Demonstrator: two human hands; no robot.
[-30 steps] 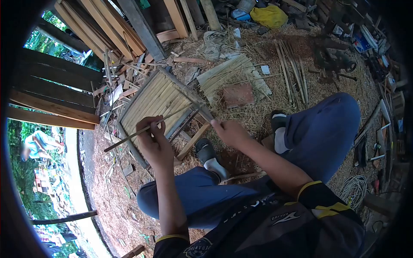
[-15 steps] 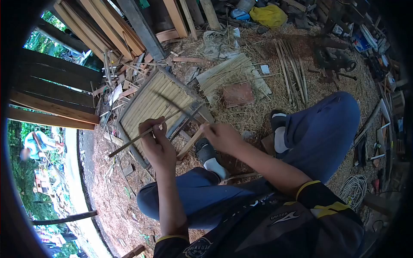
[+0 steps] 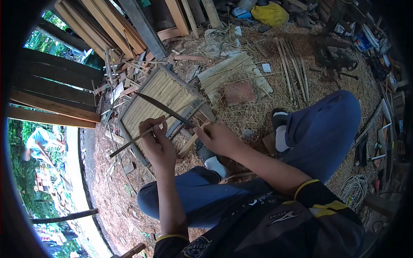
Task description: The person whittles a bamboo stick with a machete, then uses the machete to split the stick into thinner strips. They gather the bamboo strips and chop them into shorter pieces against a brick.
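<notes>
While the left hand (image 3: 158, 148) pinches a thin strip (image 3: 129, 142) between thumb and fingers above the near side of the slatted frame (image 3: 165, 84), the right hand (image 3: 218, 138) has its fingers closed round a knife (image 3: 160, 106). The blade has just swung broadside over the frame, seemingly bringing its edge within reach of the strip; contact is unclear. A reddish slab (image 3: 239, 93) lies right of the frame.

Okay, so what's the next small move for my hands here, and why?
Probably ease the knife gently onto the thin stick, keeping its edge clear of your left fingers. Your right hand holds the knife, your left hand the stick, and they cross in view; contact isn't clear.
</notes>
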